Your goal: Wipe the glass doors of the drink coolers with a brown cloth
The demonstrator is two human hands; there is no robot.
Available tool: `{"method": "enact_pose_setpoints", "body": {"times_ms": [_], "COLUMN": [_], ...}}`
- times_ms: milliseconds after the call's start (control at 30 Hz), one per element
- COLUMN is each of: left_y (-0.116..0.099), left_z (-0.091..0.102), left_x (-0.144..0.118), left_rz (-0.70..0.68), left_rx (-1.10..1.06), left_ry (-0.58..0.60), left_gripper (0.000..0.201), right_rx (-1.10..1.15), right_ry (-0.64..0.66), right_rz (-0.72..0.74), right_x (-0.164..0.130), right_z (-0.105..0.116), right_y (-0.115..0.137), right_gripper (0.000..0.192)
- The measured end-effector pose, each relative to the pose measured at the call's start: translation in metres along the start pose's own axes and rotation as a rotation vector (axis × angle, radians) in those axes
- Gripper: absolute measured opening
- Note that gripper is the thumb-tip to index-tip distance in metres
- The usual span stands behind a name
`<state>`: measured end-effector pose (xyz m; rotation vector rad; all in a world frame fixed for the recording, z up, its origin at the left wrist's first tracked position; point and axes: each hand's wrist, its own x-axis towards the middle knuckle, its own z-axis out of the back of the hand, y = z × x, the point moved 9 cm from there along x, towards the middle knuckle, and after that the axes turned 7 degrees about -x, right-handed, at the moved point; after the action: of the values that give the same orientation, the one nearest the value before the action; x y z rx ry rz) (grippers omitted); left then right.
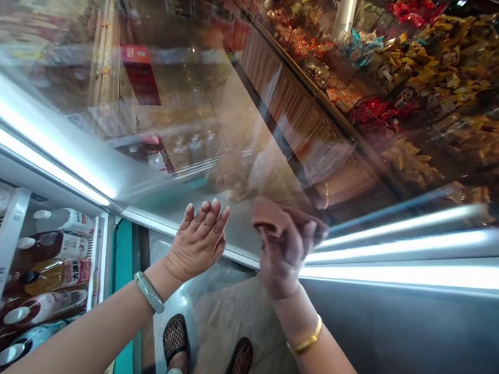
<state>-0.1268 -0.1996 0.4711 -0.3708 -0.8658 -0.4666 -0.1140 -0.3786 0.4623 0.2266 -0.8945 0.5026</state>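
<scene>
In the head view we see our left hand (197, 239) spread flat, fingers together and open, pressed against the glass door (223, 113) of a cooler, near its lower edge. Our right hand (284, 252) is closed around a brown cloth (273, 215), bunched against the same glass just right of the left hand. The door reflects snack shelves (438, 71) on the far right. At the left, bottles (47, 269) lie in rows inside the cooler. Below, our shoes (207, 351) stand on the floor. To wipe well, we judge the left hand should brace the door steady while the cloth is kept flat, with even pressure, in overlapping strokes along the lit edge (407, 269).
</scene>
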Motion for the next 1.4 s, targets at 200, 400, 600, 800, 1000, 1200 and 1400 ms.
{"method": "enact_pose_setpoints", "body": {"times_ms": [200, 400, 600, 800, 1000, 1200, 1400], "left_y": [0.006, 0.027, 0.057, 0.06, 0.082, 0.099, 0.126], "left_z": [-0.004, 0.001, 0.012, 0.009, 0.011, 0.027, 0.047], "left_x": [-0.003, -0.013, -0.019, -0.025, -0.023, -0.027, -0.021], "left_rz": [-0.043, -0.012, 0.091, 0.036, 0.07, 0.012, 0.078], "left_rx": [0.006, 0.048, 0.065, 0.133, 0.125, 0.201, 0.219], "left_ry": [0.028, 0.028, 0.013, 0.044, 0.007, 0.02, -0.072], "left_gripper": [0.089, 0.091, 0.093, 0.089, 0.088, 0.086, 0.09], "right_rx": [0.002, -0.046, 0.054, 0.087, 0.02, 0.142, -0.019], "right_ry": [0.084, -0.136, 0.094, 0.017, -0.063, 0.01, -0.14], "right_rz": [0.277, 0.02, 0.334, 0.193, 0.227, 0.233, 0.246], "right_x": [-0.013, 0.02, 0.015, 0.02, 0.044, 0.033, 0.09], "right_z": [-0.02, 0.015, -0.044, -0.016, -0.05, -0.042, -0.044], "right_y": [0.038, 0.02, 0.087, 0.054, 0.11, 0.092, 0.138], "right_gripper": [0.027, 0.038, 0.032, 0.027, 0.037, 0.023, 0.036]}}
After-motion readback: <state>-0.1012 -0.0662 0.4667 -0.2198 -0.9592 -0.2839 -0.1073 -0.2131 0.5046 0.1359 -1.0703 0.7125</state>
